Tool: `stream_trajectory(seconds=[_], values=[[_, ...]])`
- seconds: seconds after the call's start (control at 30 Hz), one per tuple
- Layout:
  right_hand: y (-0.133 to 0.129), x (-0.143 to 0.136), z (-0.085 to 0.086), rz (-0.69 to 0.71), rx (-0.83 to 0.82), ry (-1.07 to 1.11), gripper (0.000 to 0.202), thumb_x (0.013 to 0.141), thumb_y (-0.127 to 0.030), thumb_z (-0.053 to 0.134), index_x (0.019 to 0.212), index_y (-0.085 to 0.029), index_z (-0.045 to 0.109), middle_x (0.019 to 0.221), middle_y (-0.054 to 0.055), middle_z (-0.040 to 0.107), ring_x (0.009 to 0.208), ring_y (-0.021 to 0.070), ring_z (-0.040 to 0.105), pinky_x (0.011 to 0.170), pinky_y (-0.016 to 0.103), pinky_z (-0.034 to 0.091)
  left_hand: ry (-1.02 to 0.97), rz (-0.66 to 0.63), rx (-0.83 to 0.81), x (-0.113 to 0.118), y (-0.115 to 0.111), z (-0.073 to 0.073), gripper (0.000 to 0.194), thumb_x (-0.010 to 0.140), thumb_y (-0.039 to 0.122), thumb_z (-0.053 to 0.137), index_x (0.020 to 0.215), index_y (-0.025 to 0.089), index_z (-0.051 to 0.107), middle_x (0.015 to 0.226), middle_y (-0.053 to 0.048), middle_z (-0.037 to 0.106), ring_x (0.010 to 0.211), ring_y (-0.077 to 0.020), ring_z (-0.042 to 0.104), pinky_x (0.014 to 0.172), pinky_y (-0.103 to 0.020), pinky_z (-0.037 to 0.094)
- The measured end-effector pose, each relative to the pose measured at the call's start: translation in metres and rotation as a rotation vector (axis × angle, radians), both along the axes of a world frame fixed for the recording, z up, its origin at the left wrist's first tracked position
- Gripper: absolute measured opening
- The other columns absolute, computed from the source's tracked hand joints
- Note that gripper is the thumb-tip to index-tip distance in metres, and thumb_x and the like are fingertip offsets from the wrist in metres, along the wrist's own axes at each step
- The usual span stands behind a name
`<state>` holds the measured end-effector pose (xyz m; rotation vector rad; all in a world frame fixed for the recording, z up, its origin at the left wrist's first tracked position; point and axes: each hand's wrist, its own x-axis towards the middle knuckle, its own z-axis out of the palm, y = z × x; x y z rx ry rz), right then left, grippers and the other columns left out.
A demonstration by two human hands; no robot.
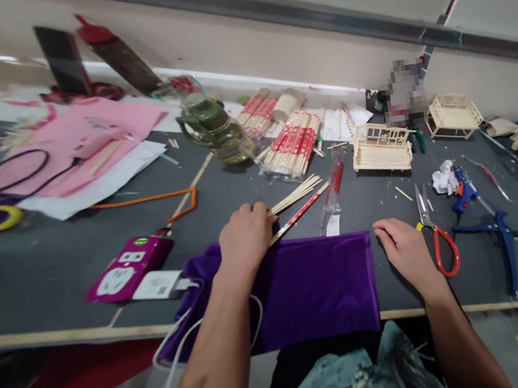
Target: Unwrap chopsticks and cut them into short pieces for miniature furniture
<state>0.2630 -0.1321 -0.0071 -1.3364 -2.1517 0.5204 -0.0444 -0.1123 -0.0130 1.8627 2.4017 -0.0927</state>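
My left hand (248, 234) lies at the back edge of a folded purple cloth (322, 288), its fingers closed round the near ends of several thin bamboo sticks (298, 193). Beside these lies a stick with red paper (301, 212), its near end close to my fingers. My right hand (407, 253) rests on the dark table just right of the cloth, its fingers curled with nothing visible in them. Red-handled scissors (443, 247) lie close by on its right, blades pointing away.
Behind are bundled sticks in red-patterned wrapping (291, 144), a green-topped jug (215, 129) and two small stick-built models, a bench (382, 148) and a bed-like frame (454, 115). A blue cutter (504, 241) lies right. A purple power strip (129, 268) with white cables sits left.
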Motion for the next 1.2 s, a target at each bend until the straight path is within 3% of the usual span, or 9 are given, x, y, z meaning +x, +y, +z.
stream_trajectory(seconds=[0.23,0.33,0.43,0.53,0.63,0.73,0.87,1.03,1.2], values=[[0.002,-0.007,0.005,0.016,0.035,0.058,0.024,0.102,-0.027,0.045,0.100,-0.021,0.068,0.093,0.007,0.074,0.089,0.0213,0.069,0.081,0.033,0.050,0.020,-0.028,0.083,0.014,-0.004,0.012,0.026,0.097,0.030,0.043,0.104,0.017,0.064,0.107,-0.015,0.062,0.104,-0.0319,0.058,0.078,-0.037,0.047],[0.003,-0.013,0.011,0.028,0.051,0.081,0.025,0.102,-0.027,0.044,0.100,-0.022,0.068,0.093,0.006,0.074,0.089,0.0208,0.069,0.081,0.033,0.049,-0.018,-0.109,0.121,0.029,-0.001,0.009,0.025,0.098,0.033,0.044,0.099,0.018,0.064,0.107,-0.014,0.063,0.105,-0.0304,0.057,0.078,-0.036,0.046],[0.004,-0.020,0.018,0.039,0.064,0.109,0.025,0.102,-0.027,0.044,0.100,-0.022,0.069,0.094,0.006,0.074,0.089,0.0202,0.068,0.080,0.032,0.049,-0.054,-0.167,0.046,0.037,0.004,0.001,0.021,0.096,0.032,0.049,0.100,0.018,0.064,0.107,-0.014,0.065,0.105,-0.0303,0.058,0.076,-0.035,0.046],[0.006,-0.025,0.023,0.058,0.069,0.130,0.025,0.102,-0.027,0.044,0.101,-0.023,0.069,0.093,0.006,0.074,0.088,0.0202,0.068,0.080,0.032,0.049,-0.054,-0.166,0.006,0.037,0.007,-0.003,0.023,0.098,0.026,0.044,0.098,0.018,0.065,0.106,-0.014,0.067,0.104,-0.0299,0.060,0.074,-0.035,0.045],[0.010,-0.031,0.024,0.066,0.079,0.145,0.025,0.101,-0.027,0.044,0.101,-0.023,0.069,0.094,0.007,0.074,0.089,0.0208,0.068,0.081,0.032,0.049,-0.035,-0.118,0.073,0.036,0.014,0.004,0.025,0.098,0.027,0.042,0.102,0.017,0.065,0.105,-0.014,0.067,0.103,-0.0300,0.060,0.072,-0.035,0.044],[0.015,-0.039,0.019,0.077,0.080,0.156,0.025,0.101,-0.026,0.044,0.100,-0.022,0.069,0.095,0.007,0.074,0.090,0.0212,0.068,0.082,0.032,0.050,-0.092,-0.100,0.217,0.040,0.038,0.017,0.026,0.097,0.029,0.044,0.108,0.020,0.066,0.109,-0.012,0.067,0.106,-0.0276,0.059,0.075,-0.033,0.044],[0.019,-0.047,0.006,0.094,0.097,0.144,0.027,0.102,-0.026,0.043,0.101,-0.022,0.070,0.094,0.008,0.074,0.090,0.0213,0.069,0.083,0.032,0.050,-0.204,-0.143,0.290,0.052,0.097,0.024,0.028,0.094,0.025,0.047,0.099,0.016,0.072,0.106,-0.013,0.069,0.104,-0.0271,0.060,0.082,-0.034,0.043],[0.023,-0.050,-0.008,0.076,0.136,0.224,0.028,0.101,-0.025,0.042,0.101,-0.021,0.070,0.094,0.009,0.075,0.089,0.0207,0.069,0.083,0.033,0.051,-0.231,-0.210,0.289,0.071,0.163,0.013,0.034,0.092,0.015,0.043,0.106,0.010,0.074,0.110,-0.019,0.068,0.107,-0.0290,0.058,0.086,-0.036,0.041],[0.025,-0.053,-0.012,0.074,0.167,0.221,0.028,0.102,-0.024,0.041,0.102,-0.020,0.069,0.093,0.009,0.075,0.089,0.0200,0.069,0.082,0.031,0.051,-0.224,-0.235,0.242,0.082,0.199,0.002,0.032,0.089,0.008,0.044,0.103,0.001,0.072,0.114,-0.027,0.065,0.110,-0.0310,0.056,0.088,-0.036,0.040]])
